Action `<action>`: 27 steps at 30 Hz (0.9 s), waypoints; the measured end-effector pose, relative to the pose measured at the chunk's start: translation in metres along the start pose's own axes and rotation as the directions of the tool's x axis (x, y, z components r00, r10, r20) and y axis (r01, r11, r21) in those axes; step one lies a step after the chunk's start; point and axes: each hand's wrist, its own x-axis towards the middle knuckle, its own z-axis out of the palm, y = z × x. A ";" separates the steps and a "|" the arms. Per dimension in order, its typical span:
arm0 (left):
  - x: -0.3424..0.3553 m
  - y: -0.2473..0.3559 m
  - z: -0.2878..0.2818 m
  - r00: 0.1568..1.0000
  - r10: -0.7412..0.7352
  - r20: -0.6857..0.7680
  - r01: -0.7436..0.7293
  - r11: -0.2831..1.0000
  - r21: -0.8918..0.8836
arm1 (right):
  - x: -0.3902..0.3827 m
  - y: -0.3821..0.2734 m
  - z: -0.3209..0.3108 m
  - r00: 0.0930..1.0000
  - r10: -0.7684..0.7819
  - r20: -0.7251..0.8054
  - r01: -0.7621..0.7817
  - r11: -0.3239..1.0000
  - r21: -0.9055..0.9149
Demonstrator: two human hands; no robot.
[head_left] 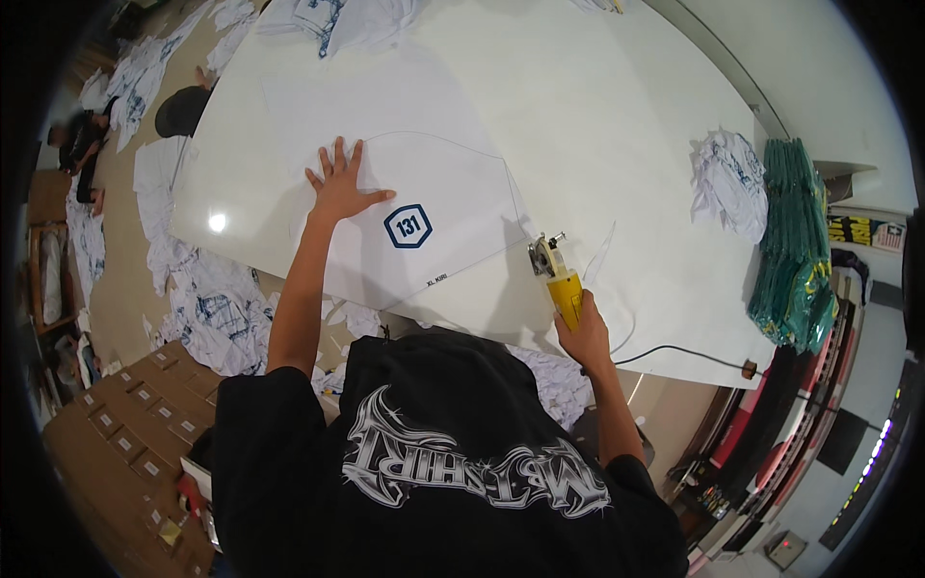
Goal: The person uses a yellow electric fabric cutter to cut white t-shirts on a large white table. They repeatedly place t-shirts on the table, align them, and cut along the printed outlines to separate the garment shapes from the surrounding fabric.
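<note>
A white fabric panel (462, 207) lies flat on the white table, marked with a thin dark curved outline and a blue hexagon badge. My left hand (339, 188) rests flat on its upper left part, fingers spread, just left of the badge. In my right hand (584, 337) is a yellow handheld electric rotary cutter (565, 292), gripped round its body. The cutter's metal blade head points away from me, close to the panel's right corner. A thin offcut strip (599, 255) lies right of the cutter. My right palm is partly hidden.
The white table (665, 289) carries a dark cord (674, 349) on its right side. Crumpled white fabric (729, 183) and bagged green garments (795, 241) sit at the right edge. More fabric lies at the far edge. Cardboard boxes (125, 453) stand lower left; people are at far left.
</note>
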 end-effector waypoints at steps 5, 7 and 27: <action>-0.003 -0.001 -0.002 0.999 -0.017 -0.045 0.016 0.999 -0.039 | 0.034 0.000 -0.004 0.997 -0.077 0.017 0.077 0.997 -0.016; -0.007 -0.001 0.001 0.996 -0.025 -0.091 0.018 0.996 -0.084 | 0.038 0.002 -0.007 0.994 -0.102 0.030 0.103 0.994 -0.023; -0.058 -0.009 0.013 0.997 -0.074 0.011 0.074 0.994 -0.084 | 0.071 -0.015 -0.020 0.981 -0.167 0.096 0.173 0.983 -0.059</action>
